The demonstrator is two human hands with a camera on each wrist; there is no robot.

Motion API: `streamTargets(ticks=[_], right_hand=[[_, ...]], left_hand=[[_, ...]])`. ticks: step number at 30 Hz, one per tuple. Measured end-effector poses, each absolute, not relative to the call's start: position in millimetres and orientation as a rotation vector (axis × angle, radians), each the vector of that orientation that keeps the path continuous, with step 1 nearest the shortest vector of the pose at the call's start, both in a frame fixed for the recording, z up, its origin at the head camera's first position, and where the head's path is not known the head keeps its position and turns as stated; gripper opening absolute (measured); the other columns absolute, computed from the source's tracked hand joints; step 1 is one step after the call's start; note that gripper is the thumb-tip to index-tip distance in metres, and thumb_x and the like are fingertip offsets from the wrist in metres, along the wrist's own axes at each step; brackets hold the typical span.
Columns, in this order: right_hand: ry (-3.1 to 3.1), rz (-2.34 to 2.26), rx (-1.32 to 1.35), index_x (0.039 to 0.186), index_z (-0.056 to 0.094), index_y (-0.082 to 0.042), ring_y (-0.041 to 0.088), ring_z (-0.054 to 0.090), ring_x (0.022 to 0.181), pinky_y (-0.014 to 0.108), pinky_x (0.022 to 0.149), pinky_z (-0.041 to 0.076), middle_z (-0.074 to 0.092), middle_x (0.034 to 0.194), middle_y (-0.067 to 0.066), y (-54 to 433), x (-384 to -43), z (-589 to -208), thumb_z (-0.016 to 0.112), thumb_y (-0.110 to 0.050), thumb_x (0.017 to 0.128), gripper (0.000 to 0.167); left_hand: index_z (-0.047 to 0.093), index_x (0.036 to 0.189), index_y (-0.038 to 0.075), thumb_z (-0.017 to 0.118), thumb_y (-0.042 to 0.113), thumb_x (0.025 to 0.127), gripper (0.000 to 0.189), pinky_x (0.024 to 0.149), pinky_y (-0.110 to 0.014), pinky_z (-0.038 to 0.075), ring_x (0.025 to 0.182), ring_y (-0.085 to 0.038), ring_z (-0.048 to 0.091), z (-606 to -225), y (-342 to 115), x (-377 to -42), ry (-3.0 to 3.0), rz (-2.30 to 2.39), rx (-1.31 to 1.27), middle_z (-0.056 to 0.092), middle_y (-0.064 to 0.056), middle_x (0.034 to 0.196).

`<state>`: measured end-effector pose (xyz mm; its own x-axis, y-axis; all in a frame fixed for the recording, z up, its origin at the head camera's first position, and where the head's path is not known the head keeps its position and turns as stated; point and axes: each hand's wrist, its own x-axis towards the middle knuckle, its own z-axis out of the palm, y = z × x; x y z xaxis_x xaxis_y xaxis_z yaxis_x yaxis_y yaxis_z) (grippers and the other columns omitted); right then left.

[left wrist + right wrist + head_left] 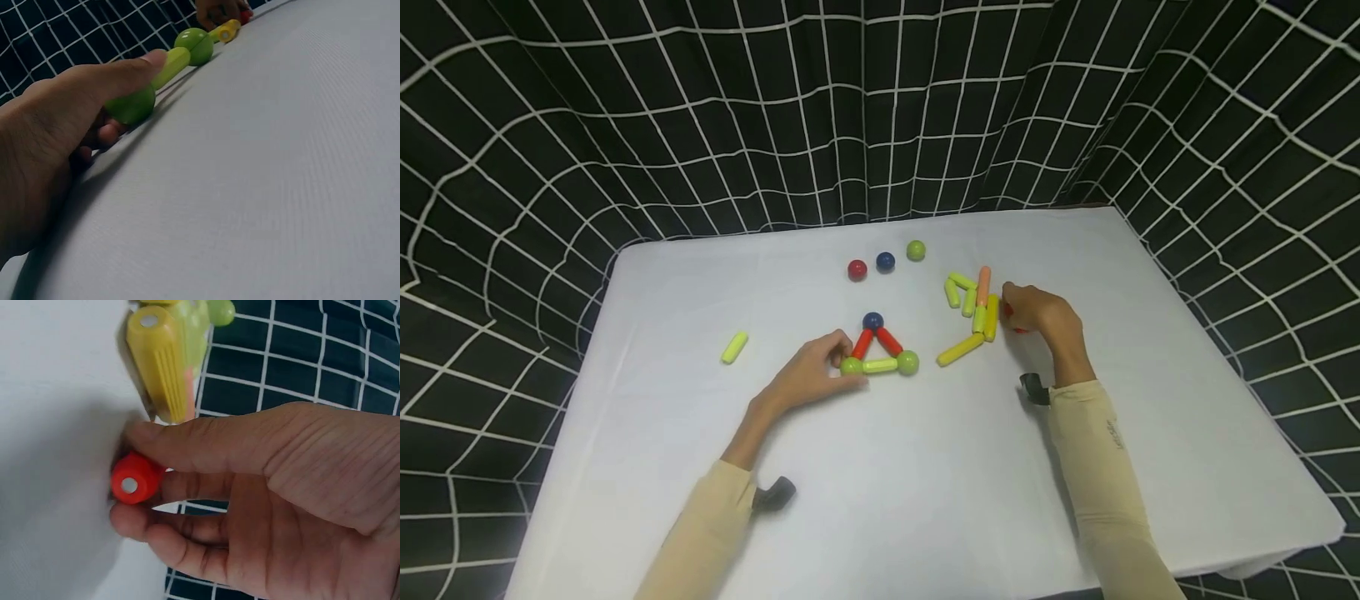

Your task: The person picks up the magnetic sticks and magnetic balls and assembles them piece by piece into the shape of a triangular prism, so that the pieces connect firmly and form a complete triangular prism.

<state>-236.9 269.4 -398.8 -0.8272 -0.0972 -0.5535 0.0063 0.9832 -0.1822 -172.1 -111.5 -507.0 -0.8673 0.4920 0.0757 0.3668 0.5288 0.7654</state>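
A flat triangle lies on the table: a blue ball [872, 321] at the top, two red rods [889, 341] as sides, a light-green rod [880, 365] as base, green balls at the lower corners. My left hand [811, 372] holds the left green ball [132, 107] between thumb and curled fingers, the thumb tip reaching the light-green rod. To the right, my right hand [1043, 315] pinches a red rod [134, 478] low at the tabletop, a silver disc showing in its end. Beside that hand lies a yellow rod [155, 359], apart from the triangle.
Red [857, 269], dark blue [885, 262] and green [915, 250] balls stand loose behind the triangle. Several yellow, light-green and orange rods [983, 286] cluster left of the right hand. One light-green rod [734, 347] lies far left. Dark netted cloth [820, 108] surrounds the white table [880, 500].
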Motion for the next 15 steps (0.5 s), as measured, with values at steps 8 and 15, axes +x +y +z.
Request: streamTargets(ticks=[8,15], right_hand=[[2.665,-0.433,-0.305,0.137,0.056,0.0,0.033,0.061,0.1,0.047,0.087,0.056,0.066,0.116,0.022,266.4,-231.2,-381.7,0.069,-0.002,0.097,0.042],[2.565,-0.9,-0.876,0.125,0.067,-0.003,0.027,0.07,0.107,0.049,0.099,0.058,0.075,0.113,0.011,193.7,-211.0,-378.7,0.08,-0.006,0.091,0.037]], left_hand=[[0.06,0.108,0.023,0.086,0.042,0.085,0.04,0.077,-0.027,0.046,0.086,-0.013,0.054,-505.9,-112.4,-171.9,2.616,1.227,0.748,0.06,0.004,0.093],[0.06,0.106,0.024,0.086,0.042,0.085,0.039,0.075,-0.027,0.046,0.085,-0.013,0.055,-507.3,-112.1,-172.9,2.62,1.244,0.744,0.059,0.005,0.091]])
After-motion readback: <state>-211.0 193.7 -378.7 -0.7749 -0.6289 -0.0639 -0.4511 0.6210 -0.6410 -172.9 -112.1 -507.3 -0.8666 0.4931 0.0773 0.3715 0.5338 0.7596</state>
